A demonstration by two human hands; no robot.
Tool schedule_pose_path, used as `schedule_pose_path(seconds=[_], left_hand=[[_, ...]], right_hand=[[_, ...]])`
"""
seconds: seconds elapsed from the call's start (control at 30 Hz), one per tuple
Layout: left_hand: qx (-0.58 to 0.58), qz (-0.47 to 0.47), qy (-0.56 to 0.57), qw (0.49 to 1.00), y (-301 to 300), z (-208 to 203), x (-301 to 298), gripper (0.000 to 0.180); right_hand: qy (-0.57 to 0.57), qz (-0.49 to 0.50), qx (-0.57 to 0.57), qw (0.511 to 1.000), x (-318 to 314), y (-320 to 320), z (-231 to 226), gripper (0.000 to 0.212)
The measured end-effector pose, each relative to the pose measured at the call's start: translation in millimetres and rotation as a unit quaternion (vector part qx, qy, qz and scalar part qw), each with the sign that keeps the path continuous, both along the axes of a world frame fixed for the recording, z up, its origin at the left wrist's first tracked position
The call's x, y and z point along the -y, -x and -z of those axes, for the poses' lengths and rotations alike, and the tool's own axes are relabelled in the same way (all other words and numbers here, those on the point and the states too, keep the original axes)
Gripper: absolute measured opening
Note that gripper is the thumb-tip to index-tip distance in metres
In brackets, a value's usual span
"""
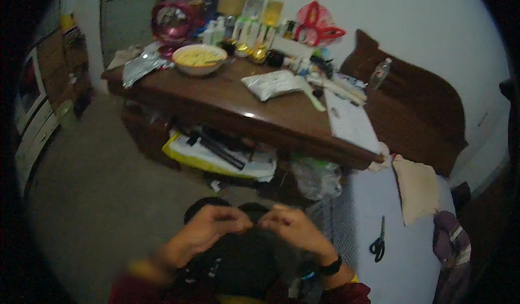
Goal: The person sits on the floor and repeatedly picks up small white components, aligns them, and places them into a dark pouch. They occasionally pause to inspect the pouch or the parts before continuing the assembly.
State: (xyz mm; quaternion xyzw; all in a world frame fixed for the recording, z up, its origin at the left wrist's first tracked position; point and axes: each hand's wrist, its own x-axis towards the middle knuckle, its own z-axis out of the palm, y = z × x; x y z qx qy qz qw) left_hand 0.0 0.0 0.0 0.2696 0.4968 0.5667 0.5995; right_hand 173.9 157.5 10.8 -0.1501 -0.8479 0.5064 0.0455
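Low in front of me, my left hand and my right hand come close together, their fingertips nearly meeting. The fingers of both are bent into a pinch. Whatever lies between the fingertips is too small and blurred to name. Beneath them a black cloth-like thing covers my lap. A dark band circles my right wrist. Over to the right, black-handled scissors lie on the pale bed, apart from my hands.
Ahead stands a brown wooden table with a bowl of yellow food, a silver packet, bottles and a pink mirror. Under it are a yellow-and-white bag and a clear plastic bag. A beige cloth lies on the bed.
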Motion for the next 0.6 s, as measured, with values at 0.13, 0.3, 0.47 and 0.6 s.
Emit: schedule_pose_path(seconds=[0.13,0.3,0.47,0.6], left_hand=[[0.083,-0.027,-0.043,0.995,8.1,21.3,-10.2,0.021],[0.16,-0.007,-0.076,0.984,12.7,51.1,-26.8,0.021],[0.182,0.011,-0.062,0.981,14.9,67.8,-43.5,0.019],[0.158,0.003,-0.049,0.986,21.5,75.5,-48.0,0.018]], right_hand=[[-0.181,0.021,-0.091,0.979,-29.7,-3.2,-7.6,0.012],[-0.361,0.227,-0.161,0.89,-149.2,-12.2,-45.5,0.013],[-0.373,0.333,0.0,0.866,-292.1,2.7,-71.1,0.031],[-0.328,0.376,0.104,0.86,-349.2,25.5,-51.4,0.05]])
